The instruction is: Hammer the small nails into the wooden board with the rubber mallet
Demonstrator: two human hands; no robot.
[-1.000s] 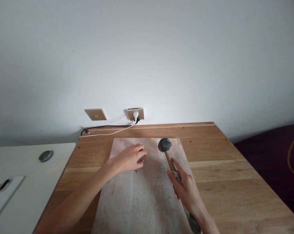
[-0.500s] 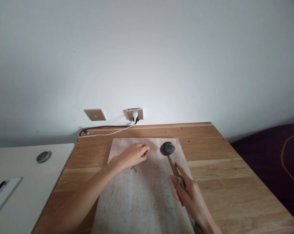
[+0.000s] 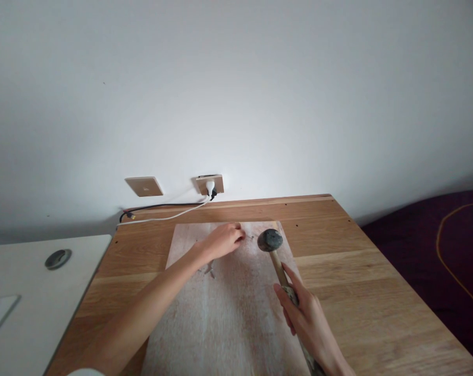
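Left hand farther up the board, more small pieces, perhaps nails, visible near its wrist.

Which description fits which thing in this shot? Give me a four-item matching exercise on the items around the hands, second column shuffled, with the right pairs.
Things:
1. Mallet
2. White plug
3. Pale board
4. Round grey disc

Places:
A. On the white surface at the left of the picture
B. Gripped in the right hand
C. Lying flat on the wooden tabletop, below the hands
D. In the outlet on the wall

Right pairs: 1-B, 2-D, 3-C, 4-A
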